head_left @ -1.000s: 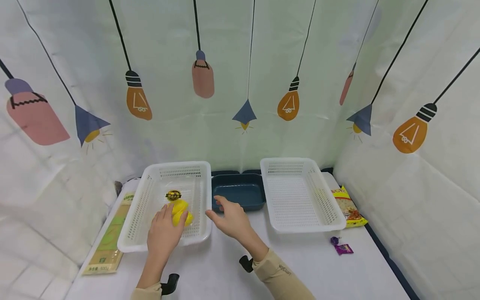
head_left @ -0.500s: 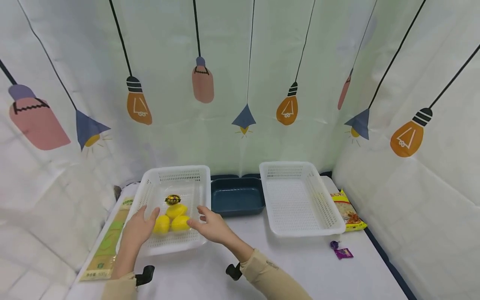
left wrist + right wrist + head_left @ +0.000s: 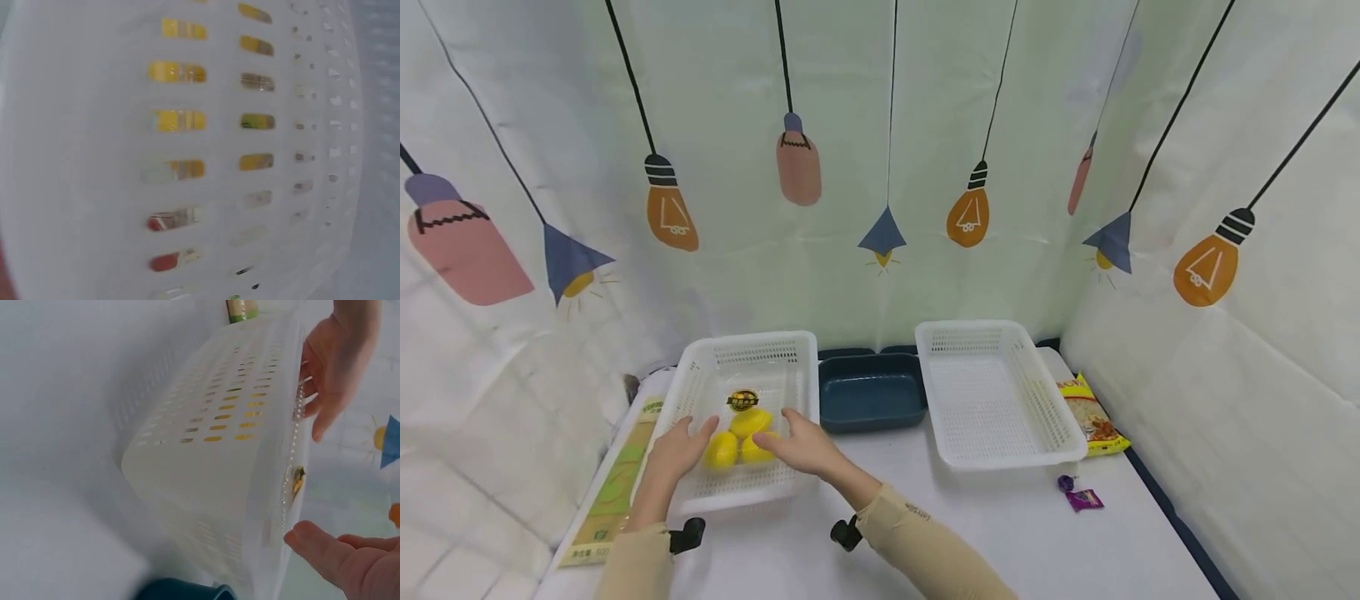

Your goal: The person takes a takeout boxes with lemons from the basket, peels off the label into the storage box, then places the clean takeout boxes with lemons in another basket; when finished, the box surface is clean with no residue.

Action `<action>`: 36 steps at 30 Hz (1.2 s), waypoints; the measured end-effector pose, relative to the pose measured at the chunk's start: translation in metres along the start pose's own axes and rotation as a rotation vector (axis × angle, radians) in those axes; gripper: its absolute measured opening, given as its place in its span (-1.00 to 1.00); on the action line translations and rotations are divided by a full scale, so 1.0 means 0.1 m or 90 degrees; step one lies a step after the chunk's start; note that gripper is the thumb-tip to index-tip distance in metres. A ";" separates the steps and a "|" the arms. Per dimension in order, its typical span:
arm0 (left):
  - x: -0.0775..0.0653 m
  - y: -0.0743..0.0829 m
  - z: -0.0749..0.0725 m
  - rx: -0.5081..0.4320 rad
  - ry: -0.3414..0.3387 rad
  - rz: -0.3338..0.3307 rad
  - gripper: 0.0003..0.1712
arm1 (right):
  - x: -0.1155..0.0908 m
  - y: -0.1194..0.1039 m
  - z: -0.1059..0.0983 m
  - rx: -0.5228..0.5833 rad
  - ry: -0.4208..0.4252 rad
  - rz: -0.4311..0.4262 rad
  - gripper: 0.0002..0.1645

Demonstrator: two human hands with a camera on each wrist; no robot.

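Observation:
Three yellow lemons (image 3: pixel 751 422) lie together in the left white basket (image 3: pixel 811 375), in front of a clear plastic package with a black and gold sticker (image 3: pixel 742 400). My left hand (image 3: pixel 677 457) is over the basket's left side, thumb spread from the fingers, beside the leftmost lemon. From the right, my right hand (image 3: pixel 805 447) reaches over the rim, its thumb overlapping the nearest lemon in the head view. Both hands hold nothing. In the right wrist view, the right hand's fingers (image 3: pixel 325 550) are beside the rim. Holes in the basket wall (image 3: pixel 219 144) fill the left wrist view, with yellow behind them.
A dark blue dish (image 3: pixel 872 396) stands between the left basket and a second white basket (image 3: pixel 1000 462). Farther right are a yellow snack bag (image 3: pixel 1093 415) and small purple candies (image 3: pixel 1084 500). A long green and tan packet (image 3: pixel 613 492) lies along the left.
My left hand has moved left off the lemons, bringing the third into view. My right hand has come left from near the blue dish to above the lemons.

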State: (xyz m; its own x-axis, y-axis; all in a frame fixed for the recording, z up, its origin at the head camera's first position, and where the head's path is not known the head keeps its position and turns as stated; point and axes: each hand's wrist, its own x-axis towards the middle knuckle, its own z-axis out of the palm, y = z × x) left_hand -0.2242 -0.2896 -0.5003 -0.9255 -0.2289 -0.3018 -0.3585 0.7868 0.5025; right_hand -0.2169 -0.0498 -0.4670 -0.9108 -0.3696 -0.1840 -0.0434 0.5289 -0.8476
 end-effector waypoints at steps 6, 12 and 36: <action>0.02 -0.12 0.05 0.007 -0.020 -0.013 0.17 | 0.12 -0.07 0.08 0.128 -0.047 0.005 -0.31; 0.03 -0.12 0.06 0.013 -0.006 0.014 0.02 | 0.27 -0.10 0.15 0.108 -0.002 0.062 -0.15; 0.06 -0.14 0.01 0.008 0.008 0.067 -0.15 | 0.44 0.06 0.23 0.061 0.023 0.141 -0.53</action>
State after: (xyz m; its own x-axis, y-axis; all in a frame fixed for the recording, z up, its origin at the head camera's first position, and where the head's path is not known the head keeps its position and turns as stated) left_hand -0.2244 -0.3010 -0.5099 -0.9594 -0.1516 -0.2379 -0.2577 0.8139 0.5207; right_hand -0.2483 -0.0803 -0.4919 -0.9079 -0.2241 -0.3542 0.1965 0.5189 -0.8319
